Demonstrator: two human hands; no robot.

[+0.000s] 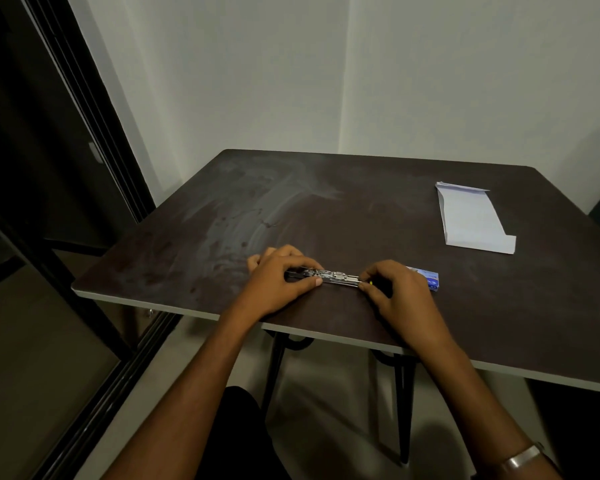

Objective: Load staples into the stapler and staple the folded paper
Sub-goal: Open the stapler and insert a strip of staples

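Pinching the slim silver metal stapler (pixel 329 277) at both ends, I hold it lying flat and lengthwise on the dark brown surface (pixel 326 209), low in the middle of the frame. My left hand (pixel 278 277) has its grip closed on the stapler's dark left end, thumb on the near side. My right hand (pixel 397 289) has its grip closed on the right end, where a small yellow spot shows between my fingertips. Just behind my right hand, a small blue cardboard staple box (pixel 430 279) rests on the surface. The folded white paper (pixel 473 218) lies well apart, toward the upper right.
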